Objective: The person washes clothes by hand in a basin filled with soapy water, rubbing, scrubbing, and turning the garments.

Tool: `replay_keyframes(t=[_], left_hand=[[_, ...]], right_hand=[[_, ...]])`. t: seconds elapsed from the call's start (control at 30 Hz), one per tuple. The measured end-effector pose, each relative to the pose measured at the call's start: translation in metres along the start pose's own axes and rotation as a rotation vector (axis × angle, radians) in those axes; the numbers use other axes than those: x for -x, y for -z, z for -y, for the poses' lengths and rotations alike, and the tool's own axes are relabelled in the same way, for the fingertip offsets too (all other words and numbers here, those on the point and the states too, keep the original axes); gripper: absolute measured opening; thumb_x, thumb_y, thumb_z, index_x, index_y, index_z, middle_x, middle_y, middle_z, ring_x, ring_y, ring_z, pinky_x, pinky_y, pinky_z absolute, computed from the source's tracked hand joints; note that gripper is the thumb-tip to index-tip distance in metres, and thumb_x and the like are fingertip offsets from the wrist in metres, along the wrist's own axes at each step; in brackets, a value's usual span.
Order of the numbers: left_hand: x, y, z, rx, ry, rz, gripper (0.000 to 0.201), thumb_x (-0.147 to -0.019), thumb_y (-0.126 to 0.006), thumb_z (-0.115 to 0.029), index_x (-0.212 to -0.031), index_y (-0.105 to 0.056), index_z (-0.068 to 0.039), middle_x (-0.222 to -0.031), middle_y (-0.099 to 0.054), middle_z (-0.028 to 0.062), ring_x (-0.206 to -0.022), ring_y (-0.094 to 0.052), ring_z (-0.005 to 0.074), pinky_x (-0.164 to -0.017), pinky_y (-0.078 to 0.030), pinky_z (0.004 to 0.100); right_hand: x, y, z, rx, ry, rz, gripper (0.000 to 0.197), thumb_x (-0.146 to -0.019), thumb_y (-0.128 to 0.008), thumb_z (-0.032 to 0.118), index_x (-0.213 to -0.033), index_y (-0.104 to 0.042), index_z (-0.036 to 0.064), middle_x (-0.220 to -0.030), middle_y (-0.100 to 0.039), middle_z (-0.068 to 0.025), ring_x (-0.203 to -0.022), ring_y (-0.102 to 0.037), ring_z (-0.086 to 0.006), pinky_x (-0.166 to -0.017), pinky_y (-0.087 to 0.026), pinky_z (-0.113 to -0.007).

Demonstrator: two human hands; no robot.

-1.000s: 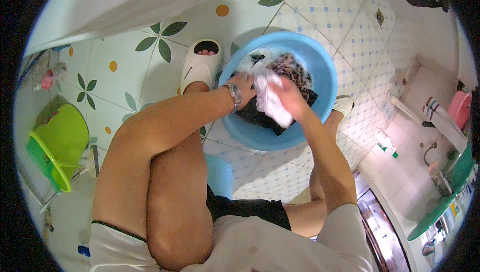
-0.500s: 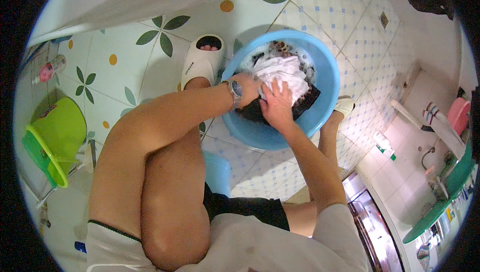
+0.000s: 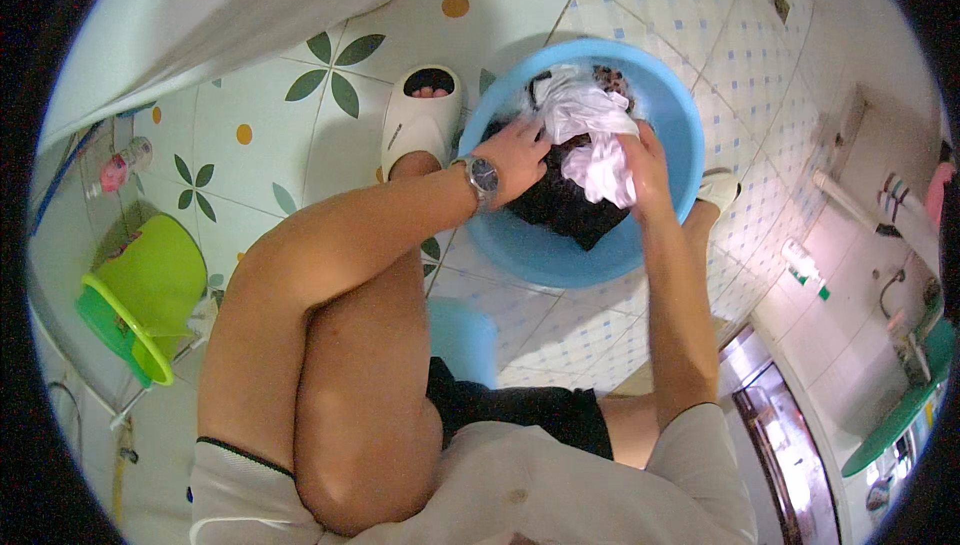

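A round blue basin (image 3: 690, 160) stands on the floor with soapy water and wet clothes in it. A bunched white cloth (image 3: 580, 110) lies over a black garment (image 3: 575, 210). My right hand (image 3: 647, 167) is closed on the right part of the white cloth, thumb and fingers around its folds. My left hand (image 3: 514, 159), with a metal watch on the wrist, is at the left side of the basin. Its fingers are apart, at the edge of the white cloth and above the black garment. A brown patterned cloth (image 3: 612, 82) shows at the far side.
A blue stool (image 3: 462, 340) is between my legs and the basin. My feet, in white slippers (image 3: 408, 130), flank the basin. A lime-green bucket (image 3: 165, 275) is at the left, a white bottle (image 3: 800, 260) at the right, near a green-edged counter (image 3: 905, 405).
My hands have moved apart; the right one has shifted to the right and grips the white cloth, which is now bunched and folded. The view has shifted slightly.
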State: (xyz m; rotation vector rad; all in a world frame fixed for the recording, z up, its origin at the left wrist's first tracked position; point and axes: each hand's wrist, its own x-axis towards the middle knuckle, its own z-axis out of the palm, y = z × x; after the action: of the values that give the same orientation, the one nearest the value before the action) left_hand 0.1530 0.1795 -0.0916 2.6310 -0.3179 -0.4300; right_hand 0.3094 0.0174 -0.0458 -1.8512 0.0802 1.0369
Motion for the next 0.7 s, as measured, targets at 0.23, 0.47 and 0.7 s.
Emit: replay_keyframes(t=[0.23,0.47,0.7], left_hand=[[0.003,0.008,0.000,-0.055,-0.098,-0.002,0.024,-0.088,-0.055,-0.020,-0.098,-0.071,-0.005,-0.128,-0.057,0.0186,-0.134,-0.044,0.0374,-0.117,-0.031,0.0526],[-0.002,0.016,-0.004,-0.097,-0.132,0.034,0.023,-0.088,-0.054,-0.016,-0.096,-0.074,-0.008,-0.116,-0.064,0.0136,-0.122,-0.054,0.0346,-0.113,-0.034,0.0476],[-0.005,0.003,-0.001,-0.046,-0.035,0.199,0.026,-0.089,-0.053,-0.020,-0.108,-0.066,-0.007,-0.121,-0.060,0.0187,-0.129,-0.050,0.0382,-0.116,-0.034,0.0498]], right_hand=[[0.028,0.028,-0.028,1.187,0.504,0.020,0.042,-0.089,-0.067,0.018,-0.131,-0.063,0.0123,-0.126,-0.060,-0.0212,-0.122,-0.053,-0.0379,-0.103,-0.043,-0.043],[-0.026,-0.015,-0.070,1.519,0.806,0.129,0.039,-0.087,-0.061,0.020,-0.124,-0.063,0.0093,-0.134,-0.053,-0.0190,-0.131,-0.045,-0.0385,-0.101,-0.042,-0.054],[-0.091,-0.030,-0.040,0.181,0.000,-0.225,0.032,-0.089,-0.065,0.017,-0.115,-0.064,-0.0022,-0.098,-0.071,-0.0208,-0.087,-0.068,-0.0293,-0.084,-0.053,-0.042]])
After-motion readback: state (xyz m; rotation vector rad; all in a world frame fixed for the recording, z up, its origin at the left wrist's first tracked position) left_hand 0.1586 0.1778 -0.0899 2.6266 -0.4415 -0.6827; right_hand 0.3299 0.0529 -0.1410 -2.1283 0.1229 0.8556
